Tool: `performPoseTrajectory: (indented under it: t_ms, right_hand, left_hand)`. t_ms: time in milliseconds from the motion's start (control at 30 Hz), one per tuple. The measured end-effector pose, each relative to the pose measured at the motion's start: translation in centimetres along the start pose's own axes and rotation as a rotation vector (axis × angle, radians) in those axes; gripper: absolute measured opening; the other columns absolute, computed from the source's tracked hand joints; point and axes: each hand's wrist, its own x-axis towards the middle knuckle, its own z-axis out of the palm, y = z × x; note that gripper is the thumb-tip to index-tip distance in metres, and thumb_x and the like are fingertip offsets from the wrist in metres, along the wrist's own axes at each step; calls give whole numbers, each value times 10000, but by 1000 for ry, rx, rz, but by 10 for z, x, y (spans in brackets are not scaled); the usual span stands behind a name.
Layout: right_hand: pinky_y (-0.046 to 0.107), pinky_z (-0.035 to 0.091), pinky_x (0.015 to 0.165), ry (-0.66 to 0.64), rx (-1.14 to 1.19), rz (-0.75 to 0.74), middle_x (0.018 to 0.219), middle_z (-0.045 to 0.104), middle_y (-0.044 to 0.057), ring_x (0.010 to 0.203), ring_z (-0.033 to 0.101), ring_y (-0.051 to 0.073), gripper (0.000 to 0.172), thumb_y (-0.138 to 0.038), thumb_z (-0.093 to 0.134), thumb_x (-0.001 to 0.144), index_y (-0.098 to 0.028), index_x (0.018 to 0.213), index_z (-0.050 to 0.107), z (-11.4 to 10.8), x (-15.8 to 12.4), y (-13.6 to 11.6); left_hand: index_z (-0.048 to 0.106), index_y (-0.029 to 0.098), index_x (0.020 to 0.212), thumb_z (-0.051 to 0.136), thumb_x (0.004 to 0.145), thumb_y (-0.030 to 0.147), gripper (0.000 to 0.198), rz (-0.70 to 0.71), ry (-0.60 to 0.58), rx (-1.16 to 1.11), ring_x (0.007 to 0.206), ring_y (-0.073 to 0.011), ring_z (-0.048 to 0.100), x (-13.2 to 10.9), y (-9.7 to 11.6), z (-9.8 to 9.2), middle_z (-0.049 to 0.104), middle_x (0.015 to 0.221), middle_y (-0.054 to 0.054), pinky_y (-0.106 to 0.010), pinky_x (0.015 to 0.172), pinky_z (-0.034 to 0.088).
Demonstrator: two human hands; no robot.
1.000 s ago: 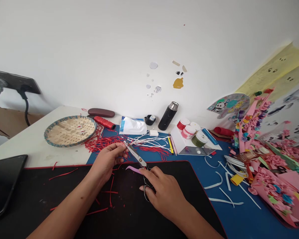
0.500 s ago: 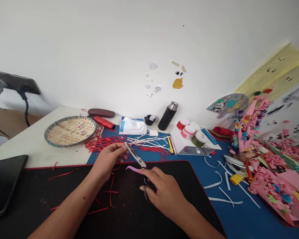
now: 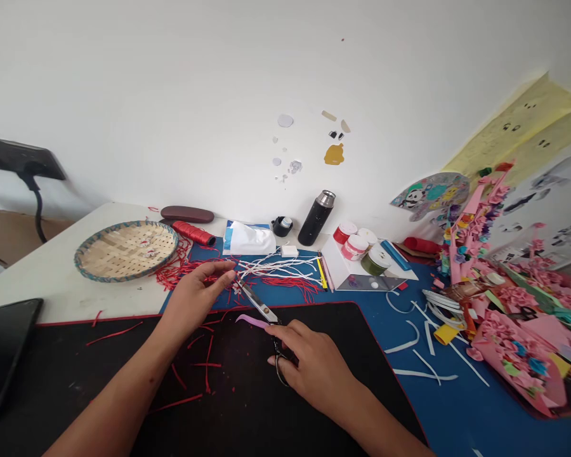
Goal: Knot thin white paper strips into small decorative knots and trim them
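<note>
My right hand [image 3: 309, 355] is wrapped round the dark handles of a pair of scissors [image 3: 262, 309], whose silver blades point away and to the left. A curled purple strip [image 3: 252, 320] sticks out from beside the right forefinger. Just left of the blade tips, my left hand [image 3: 197, 295] pinches with thumb and forefinger. What it grips is too small to make out; a tiny white-and-red piece [image 3: 237, 287] shows just under the fingertips, close to the blades. Behind the fingers lie white cords [image 3: 285, 270] and a tangle of red cords [image 3: 171, 271].
A woven basket [image 3: 124, 270] stands at the left near a red thread spool [image 3: 193, 233]. At the back are a black flask [image 3: 316, 219] and paint jars [image 3: 354, 246] on a white box. Red scraps lie on the black mat [image 3: 247, 400]; pink paper flowers [image 3: 514, 355] fill the right.
My left hand has shifted slightly up and left, and its fingers have come off the blade tips. The scissors and right hand have hardly moved. The whole view has shifted a little.
</note>
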Motion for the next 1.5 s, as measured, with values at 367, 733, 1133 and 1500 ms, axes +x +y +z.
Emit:
performPoseTrajectory:
  t_ms: [367, 733, 1133, 1500]
  right_hand:
    - [317, 546, 798, -17, -22, -34, 1214, 742, 44, 922, 756, 219, 493, -247, 752, 971, -323, 1449, 659, 4, -2, -1]
    - [302, 534, 761, -38, -26, -60, 1219, 742, 70, 892, 743, 204, 452, -258, 718, 994, -286, 1442, 668, 7, -6, -1]
    - [310, 529, 762, -64, -30, -65, 1232, 733, 85, 899, 732, 211, 446, -300, 685, 1017, -287, 1461, 647, 7, -8, -1]
    - [332, 536, 785, -88, -4, -55, 1220, 726, 69, 901, 725, 205, 451, -302, 675, 1016, -287, 1466, 640, 7, -9, -2]
  left_hand:
    - [863, 298, 878, 853, 721, 618, 357, 109, -131, 54, 1009, -347, 733, -1, -4, 4, 853, 1027, -79, -391, 919, 519]
    - [824, 268, 843, 783, 805, 642, 378, 101, -206, 110, 905, -303, 724, 3, -7, -1, 833, 924, -51, -354, 841, 522]
    - [815, 271, 773, 788, 788, 560, 290, 122, -220, 225, 861, -278, 714, 6, -14, 0, 824, 867, -42, -352, 825, 528]
    - [824, 266, 734, 789, 762, 515, 253, 55, -185, 235, 745, -258, 699, 4, -9, 2, 814, 756, -23, -336, 753, 521]
